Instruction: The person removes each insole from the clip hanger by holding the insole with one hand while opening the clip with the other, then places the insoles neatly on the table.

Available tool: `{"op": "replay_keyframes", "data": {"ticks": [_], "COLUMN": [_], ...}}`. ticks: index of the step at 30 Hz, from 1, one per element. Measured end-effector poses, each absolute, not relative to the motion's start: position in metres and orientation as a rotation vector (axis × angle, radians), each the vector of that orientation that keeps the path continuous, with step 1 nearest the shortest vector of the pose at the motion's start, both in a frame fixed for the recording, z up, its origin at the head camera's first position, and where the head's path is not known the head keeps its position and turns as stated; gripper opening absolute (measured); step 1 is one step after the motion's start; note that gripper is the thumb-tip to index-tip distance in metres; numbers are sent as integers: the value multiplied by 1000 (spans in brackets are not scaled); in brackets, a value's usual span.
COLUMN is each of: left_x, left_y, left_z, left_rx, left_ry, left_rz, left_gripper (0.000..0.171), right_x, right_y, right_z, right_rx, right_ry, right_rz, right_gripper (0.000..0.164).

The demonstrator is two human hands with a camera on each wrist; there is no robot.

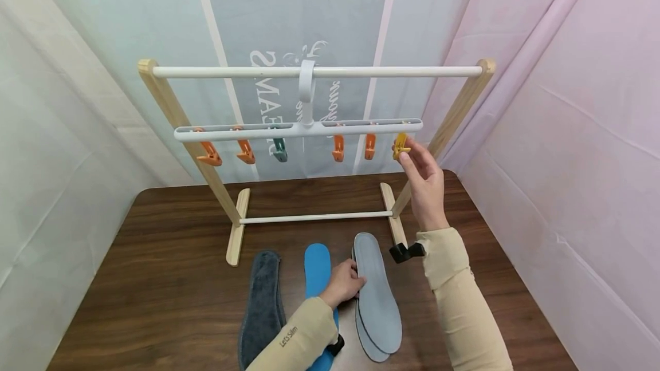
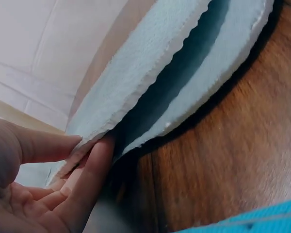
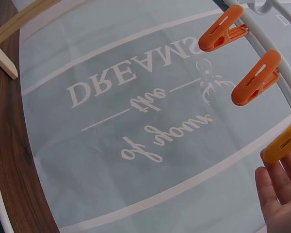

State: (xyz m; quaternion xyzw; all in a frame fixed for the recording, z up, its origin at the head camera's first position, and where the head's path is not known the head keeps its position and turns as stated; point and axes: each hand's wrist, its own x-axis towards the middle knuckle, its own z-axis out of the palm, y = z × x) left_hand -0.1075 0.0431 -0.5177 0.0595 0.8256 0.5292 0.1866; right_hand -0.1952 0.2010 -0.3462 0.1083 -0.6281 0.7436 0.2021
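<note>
My left hand [image 1: 344,284] pinches the edge of the upper light grey insole [image 1: 378,296] between thumb and fingers. In the left wrist view this insole [image 2: 131,73] is lifted off a second grey insole [image 2: 208,82], with a gap between the two. Up at the rack, my right hand [image 1: 427,188] pinches the yellow clothespin [image 1: 400,146] at the right end of the white hanger [image 1: 361,129]. The right wrist view shows the fingers at the lower end of the yellow clothespin [image 3: 282,143], beside two orange clothespins [image 3: 257,77].
A wooden stand with a white top bar [image 1: 392,72] carries the hanger by its hook [image 1: 306,82]. More orange clothespins [image 1: 246,152] and a green clothespin [image 1: 280,150] hang along it. A blue insole [image 1: 317,268] and dark grey insoles [image 1: 262,302] lie on the brown table [image 1: 154,291].
</note>
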Motion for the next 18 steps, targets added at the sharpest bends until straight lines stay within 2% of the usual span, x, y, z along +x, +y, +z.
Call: {"op": "replay_keyframes", "data": {"ticks": [11, 18], "left_x": [-104, -107], "left_y": [42, 42], "left_z": [-514, -518], "left_rx": [209, 225], "left_ry": [2473, 2613], "left_rz": [1410, 1326], "left_gripper": [21, 26], "right_x": [-196, -196], "right_y": [202, 203], "right_z": [-351, -352], "right_rx": [292, 266], "right_ry": [-1757, -1746], "right_rz": [2093, 2100], "right_gripper": [40, 40]}}
